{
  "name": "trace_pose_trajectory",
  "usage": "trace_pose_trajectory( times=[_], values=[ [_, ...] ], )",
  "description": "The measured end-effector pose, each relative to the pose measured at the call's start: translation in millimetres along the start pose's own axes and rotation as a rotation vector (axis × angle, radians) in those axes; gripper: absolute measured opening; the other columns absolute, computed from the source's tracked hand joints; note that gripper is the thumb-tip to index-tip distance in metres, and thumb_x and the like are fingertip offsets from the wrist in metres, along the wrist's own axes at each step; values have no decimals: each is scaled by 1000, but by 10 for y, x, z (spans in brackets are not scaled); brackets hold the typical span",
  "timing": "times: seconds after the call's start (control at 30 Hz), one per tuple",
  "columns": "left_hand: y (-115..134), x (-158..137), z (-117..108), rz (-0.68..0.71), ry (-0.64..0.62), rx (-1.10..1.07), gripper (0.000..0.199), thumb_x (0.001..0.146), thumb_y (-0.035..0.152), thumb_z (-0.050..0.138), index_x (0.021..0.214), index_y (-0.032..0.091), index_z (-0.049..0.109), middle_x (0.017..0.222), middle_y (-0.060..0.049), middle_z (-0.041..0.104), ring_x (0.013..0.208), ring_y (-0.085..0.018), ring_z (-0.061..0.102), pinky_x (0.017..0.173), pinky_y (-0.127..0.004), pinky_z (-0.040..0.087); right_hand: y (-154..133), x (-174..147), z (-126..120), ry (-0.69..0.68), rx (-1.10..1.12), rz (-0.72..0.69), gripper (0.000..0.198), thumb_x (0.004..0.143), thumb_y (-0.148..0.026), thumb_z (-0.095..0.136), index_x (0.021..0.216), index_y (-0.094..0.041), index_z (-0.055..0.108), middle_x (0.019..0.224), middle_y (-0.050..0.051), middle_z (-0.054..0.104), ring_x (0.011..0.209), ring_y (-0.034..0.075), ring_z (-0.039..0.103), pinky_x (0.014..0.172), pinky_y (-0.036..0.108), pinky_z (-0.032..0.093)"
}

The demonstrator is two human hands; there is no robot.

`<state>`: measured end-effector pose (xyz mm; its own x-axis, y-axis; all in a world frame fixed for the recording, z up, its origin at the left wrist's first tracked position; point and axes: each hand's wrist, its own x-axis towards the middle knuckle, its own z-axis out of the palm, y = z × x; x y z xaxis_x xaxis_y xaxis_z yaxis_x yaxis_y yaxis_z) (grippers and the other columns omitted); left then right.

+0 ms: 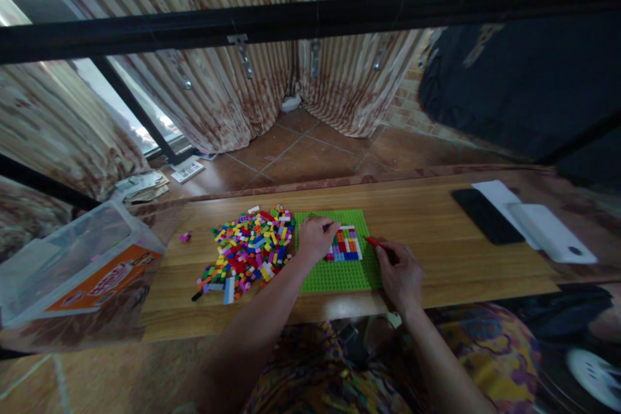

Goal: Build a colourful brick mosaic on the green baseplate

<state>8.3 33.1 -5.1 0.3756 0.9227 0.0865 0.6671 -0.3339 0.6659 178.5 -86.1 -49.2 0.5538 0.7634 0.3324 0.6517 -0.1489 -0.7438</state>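
Observation:
A green studded baseplate [339, 279] lies on the wooden table, and a patch of multicoloured toy bricks [345, 246] is built up on it. Over the plate's upper left part, my left hand [315, 236] is closed in a pinch beside the built bricks. What its fingertips hold, if anything, is too small to make out. At the plate's right edge my right hand [402, 272] grips a slim red tool [372, 242], which points left toward the bricks. Left of the plate spreads a large pile of loose toy bricks [255, 246].
A clear plastic box [109, 226] with an orange label stands at the table's left end. One pink brick [185, 237] lies apart from the pile. To the right are a black flat object [488, 215] and a white one [553, 233]. A dark metal bar [301, 22] crosses beyond the table.

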Motion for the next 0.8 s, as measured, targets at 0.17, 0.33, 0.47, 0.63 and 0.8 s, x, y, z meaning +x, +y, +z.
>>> trace_pose_trajectory(
  times=[0.17, 0.33, 0.47, 0.63, 0.8],
  values=[
    [-3, -1, 8, -16, 7, -5, 27, 89, 33, 58, 73, 21, 75, 72, -1, 71, 67, -14, 58, 64, -26, 36, -16, -9, -5, 2, -17, 5, 33, 88, -47, 54, 87, -18, 69, 90, 11, 70, 85, 24, 64, 78, 38, 49],
    [5, -6, 16, -35, 17, 10, 24, 88, 33, 60, 75, 22, 77, 75, -2, 73, 70, -15, 60, 67, -26, 38, -25, -12, -6, 1, -20, 16, 35, 88, -48, 52, 86, -18, 69, 90, 11, 70, 85, 25, 64, 78, 38, 49],
    [16, -20, 36, -48, 31, 23, 22, 87, 33, 61, 77, 22, 77, 78, -2, 74, 74, -16, 61, 71, -27, 40, -34, -15, -8, -6, -19, 19, 34, 88, -48, 53, 87, -18, 69, 91, 11, 70, 86, 24, 64, 79, 38, 48],
    [16, -29, 53, -53, 50, 47, 21, 87, 33, 61, 78, 23, 77, 79, -2, 74, 77, -17, 62, 74, -28, 40, -19, -15, -8, -11, -22, 7, 35, 88, -49, 53, 87, -19, 69, 91, 11, 70, 86, 24, 64, 80, 38, 48],
    [-56, -36, 81, 7, 56, 21, 20, 88, 35, 62, 81, 23, 77, 82, -2, 74, 80, -18, 62, 78, -30, 41, -6, -19, -7, -8, -19, 1, 36, 88, -50, 53, 88, -18, 69, 91, 11, 70, 86, 24, 64, 79, 38, 49]
  ],
)
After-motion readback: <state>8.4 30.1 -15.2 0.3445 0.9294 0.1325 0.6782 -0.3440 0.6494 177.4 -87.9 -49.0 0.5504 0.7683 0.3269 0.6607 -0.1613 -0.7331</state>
